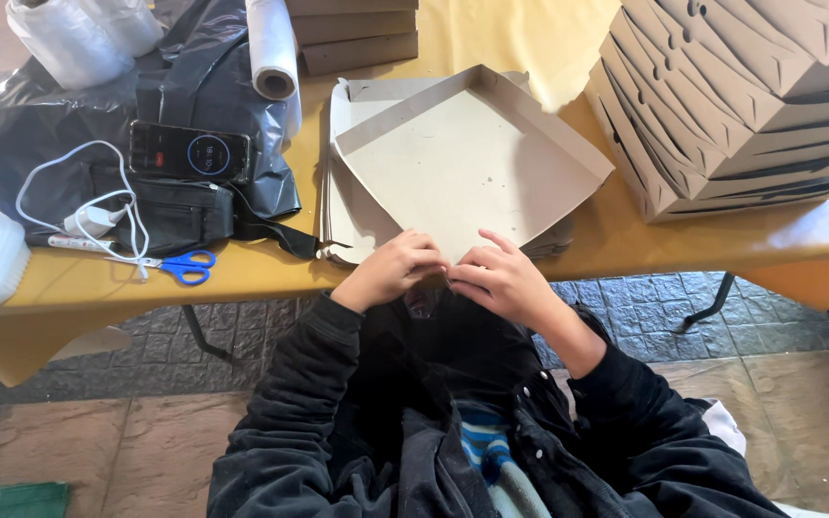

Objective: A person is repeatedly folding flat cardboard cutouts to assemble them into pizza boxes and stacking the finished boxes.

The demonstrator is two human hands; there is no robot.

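A half-folded cardboard box [462,158] lies tilted on a pile of flat cardboard blanks [343,216] on the yellow table [616,240]. Its far walls stand up; its near corner points toward me. My left hand [390,270] and my right hand [506,278] meet at that near corner, fingers curled and pinching the cardboard edge. Both arms wear dark sleeves.
A tall stack of folded boxes [731,96] fills the right of the table. At the left lie a black plastic bag [194,86], a phone [191,152], a white cable [98,206], blue-handled scissors [182,266], a film roll [271,48] and stacked clear cups [64,38].
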